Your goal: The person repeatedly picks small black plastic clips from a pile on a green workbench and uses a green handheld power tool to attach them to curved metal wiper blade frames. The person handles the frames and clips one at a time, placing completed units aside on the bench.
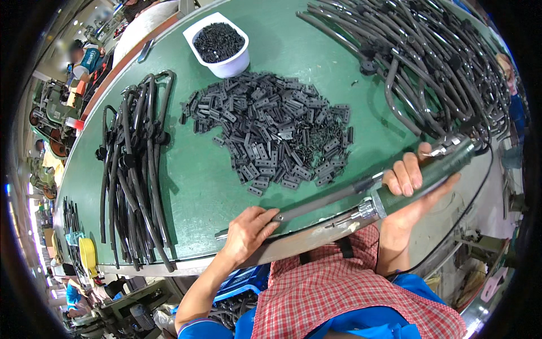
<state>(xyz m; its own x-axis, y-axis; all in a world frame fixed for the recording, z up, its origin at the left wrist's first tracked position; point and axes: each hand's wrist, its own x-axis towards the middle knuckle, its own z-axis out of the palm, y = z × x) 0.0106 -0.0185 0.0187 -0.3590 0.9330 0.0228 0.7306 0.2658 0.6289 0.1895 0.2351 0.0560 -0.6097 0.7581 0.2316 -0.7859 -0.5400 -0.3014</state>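
Left grip: I see the left grip (247, 234) closed around a tube (319, 204), thumb and fingers wrapped near its left end, a short tip showing beyond the hand.
Right grip: The right grip (406, 179) is clenched on a power screwdriver (435, 174), fingers curled over its body; I can't tell whether those fingers also touch the tube.
Tube: Straight, dark grey, with a small round fitting just beside the left fingers and a darker section toward the right; it slants over the near edge of the worktop (197, 214).
Screwdriver: Green body, silver nose, thin bit pointing left, near the tube and apart from it; a black cord (490, 183) hangs from its back end.
Pile: Past the hands I have a broad pile of small dark flat pieces (259, 113) with holes, loose screws (313, 146) among them.
Tub: A white tub (230, 69) full of small black parts (219, 42) stands behind the pile.
Bent tubes: A dark bundle (148, 130) lies at left; a larger, glossy heap (423, 68) at far right.
Below the edge: A red checked apron (333, 288) and a blue crate (240, 281).
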